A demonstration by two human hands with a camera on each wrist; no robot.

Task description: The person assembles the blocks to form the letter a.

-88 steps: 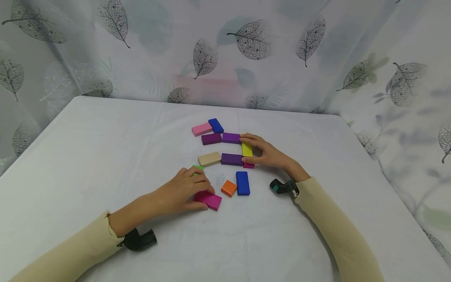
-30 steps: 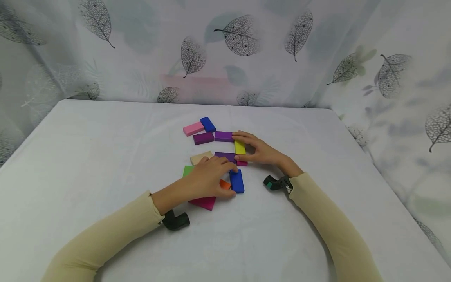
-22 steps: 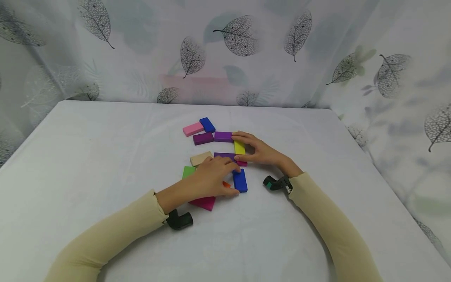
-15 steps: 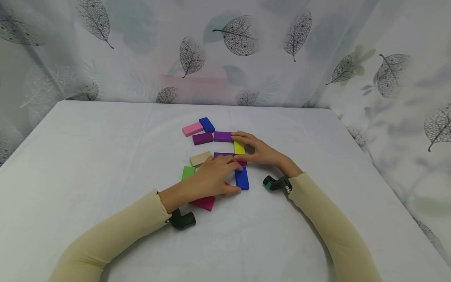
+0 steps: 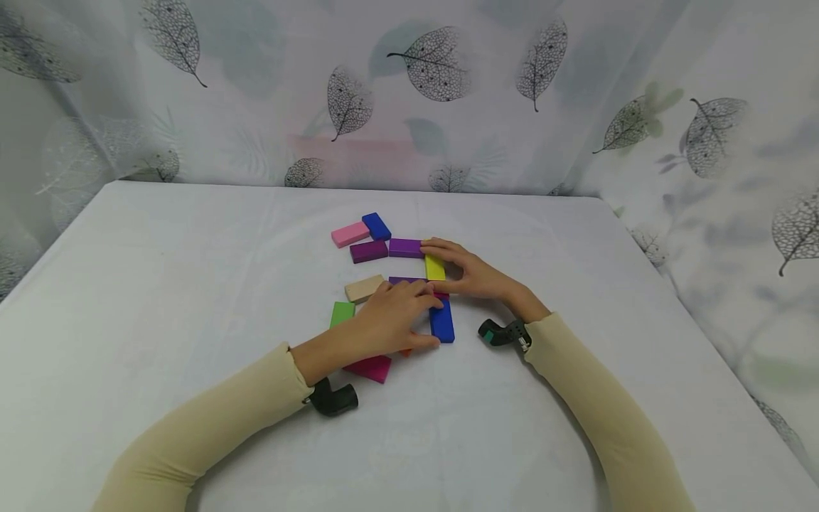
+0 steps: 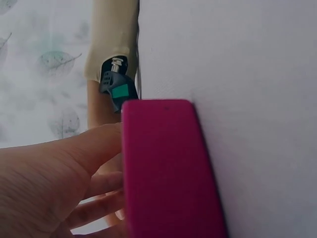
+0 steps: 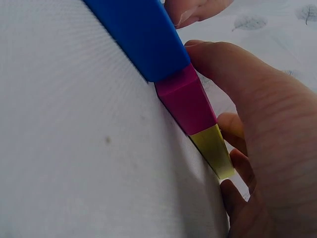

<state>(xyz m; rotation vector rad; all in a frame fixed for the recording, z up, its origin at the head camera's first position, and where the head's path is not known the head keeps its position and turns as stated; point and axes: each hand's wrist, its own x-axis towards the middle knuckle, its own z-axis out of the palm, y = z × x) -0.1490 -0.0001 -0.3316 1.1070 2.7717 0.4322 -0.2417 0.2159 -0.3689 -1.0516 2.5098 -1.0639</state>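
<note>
My left hand (image 5: 390, 320) pinches a blue block (image 5: 443, 321) lengthwise, index finger at its far end, thumb at its near end. The block lies on the table, its far end against a magenta block (image 7: 187, 101). My right hand (image 5: 473, 274) spans a yellow block (image 5: 435, 268), fingers at its far end and thumb by the magenta block. In the right wrist view, the blue, magenta and yellow blocks form one line. Under the left hand, an orange block (image 5: 406, 353) is mostly hidden. A bright pink block (image 5: 371, 368) lies below that palm and fills the left wrist view's middle.
Purple blocks (image 5: 405, 248) adjoin the yellow one's left side. Farther left are a dark purple block (image 5: 369, 251), a light pink block (image 5: 350, 235), another blue block (image 5: 377, 226), a beige block (image 5: 364, 288) and a green block (image 5: 342, 313). Leaf-patterned cloth (image 5: 256, 85) hangs behind the table.
My left hand has left the bright pink block and pushed the near blue block rightward and away, up to the magenta one. My right hand has stayed at the yellow block.
</note>
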